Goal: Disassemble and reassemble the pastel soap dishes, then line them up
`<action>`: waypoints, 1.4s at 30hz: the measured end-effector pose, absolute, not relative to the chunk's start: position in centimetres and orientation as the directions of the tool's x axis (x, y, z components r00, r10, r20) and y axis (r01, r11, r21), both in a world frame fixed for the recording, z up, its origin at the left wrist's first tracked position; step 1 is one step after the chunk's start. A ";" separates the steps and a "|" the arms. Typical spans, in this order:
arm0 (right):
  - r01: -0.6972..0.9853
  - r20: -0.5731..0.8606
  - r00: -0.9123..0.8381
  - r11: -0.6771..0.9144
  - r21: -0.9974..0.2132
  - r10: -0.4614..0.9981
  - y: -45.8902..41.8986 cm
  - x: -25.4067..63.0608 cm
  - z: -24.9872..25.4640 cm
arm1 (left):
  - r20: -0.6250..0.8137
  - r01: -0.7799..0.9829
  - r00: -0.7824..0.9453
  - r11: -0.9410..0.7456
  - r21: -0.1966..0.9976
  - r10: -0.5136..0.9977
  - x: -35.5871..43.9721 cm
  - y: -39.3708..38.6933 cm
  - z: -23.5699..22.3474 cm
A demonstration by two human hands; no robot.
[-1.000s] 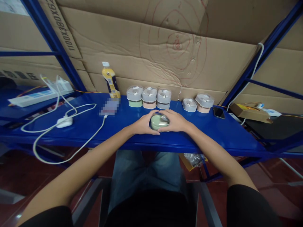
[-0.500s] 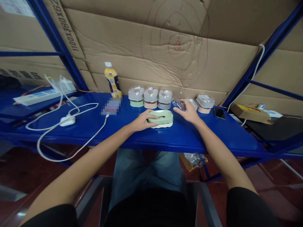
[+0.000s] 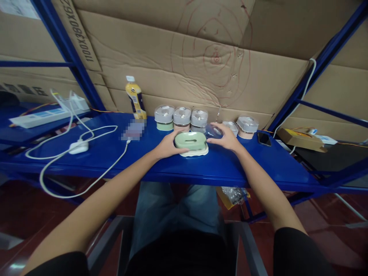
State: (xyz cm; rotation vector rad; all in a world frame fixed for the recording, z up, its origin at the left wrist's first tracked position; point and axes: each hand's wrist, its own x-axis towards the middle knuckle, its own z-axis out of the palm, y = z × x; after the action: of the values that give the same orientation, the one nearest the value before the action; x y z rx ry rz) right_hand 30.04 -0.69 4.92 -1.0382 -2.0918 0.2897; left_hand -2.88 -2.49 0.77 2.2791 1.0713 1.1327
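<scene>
A pale green oval box point(image 3: 191, 140) rests on a cream base on the blue shelf point(image 3: 178, 168) in front of me. My left hand point(image 3: 166, 145) grips its left end with curled fingers. My right hand point(image 3: 227, 138) is just right of the box and holds a clear plastic lid point(image 3: 214, 131) in its fingertips, close to the box's right end. Behind stand three lidded boxes in a row point(image 3: 181, 119), green, pink and grey, and two more point(image 3: 243, 127) to the right.
A yellow drink bottle point(image 3: 134, 97) stands at the back left. A white cable and adapter point(image 3: 78, 147) lie across the left of the shelf, with a power strip point(image 3: 43, 115) further left. A phone point(image 3: 263, 138) lies at the right. Cardboard point(image 3: 201, 57) backs the shelf.
My right hand came off the green box, reached back right to a clear lid and now brings it toward the box. The green box turned upright and shifted slightly back.
</scene>
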 end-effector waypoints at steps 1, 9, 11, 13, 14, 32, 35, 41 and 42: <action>0.542 0.539 -0.444 0.693 -0.475 0.716 -0.9 29.5 4.9 | 0.483 0.462 0.406 -0.630 0.624 0.776 -2.5 -2.7 0.8; 0.498 0.437 -0.676 0.805 -0.322 0.594 -1.3 24.4 4.0 | 0.443 0.441 0.445 -0.621 0.648 0.778 -1.4 -2.5 0.2; 0.510 0.421 -0.688 0.807 -0.299 0.591 -1.3 24.0 4.0 | 0.449 0.441 0.450 -0.629 0.641 0.772 -1.2 -2.5 0.2; 0.528 0.409 -0.692 0.803 -0.276 0.595 -1.4 23.9 4.1 | 0.449 0.446 0.454 -0.632 0.634 0.770 -1.2 -2.4 0.3; 0.540 0.403 -0.690 0.799 -0.266 0.601 -1.4 23.8 4.3 | 0.448 0.449 0.454 -0.632 0.632 0.770 -1.2 -2.3 0.3; 0.515 0.318 -0.726 0.788 -0.336 0.610 0.0 25.7 4.3 | 0.450 0.458 0.441 -0.626 0.632 0.777 -1.6 -1.4 -0.2; 0.518 0.307 -0.719 0.775 -0.361 0.623 -0.4 26.9 4.3 | 0.429 0.466 0.467 -0.628 0.623 0.773 -1.7 -1.4 -0.3; 0.511 0.271 -0.699 0.728 -0.457 0.662 -0.5 26.9 4.2 | 0.375 0.465 0.489 -0.599 0.651 0.788 -1.7 -1.3 -0.2; 0.516 0.264 -0.696 0.721 -0.463 0.668 -0.5 26.8 4.2 | 0.367 0.473 0.490 -0.595 0.649 0.791 -1.8 -1.3 -0.2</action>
State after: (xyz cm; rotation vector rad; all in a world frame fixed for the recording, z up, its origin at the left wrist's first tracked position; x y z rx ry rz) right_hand 26.81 -0.55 4.25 -0.9109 -2.5092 0.4982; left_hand -1.76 -1.34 -0.24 2.2705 1.0432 0.9066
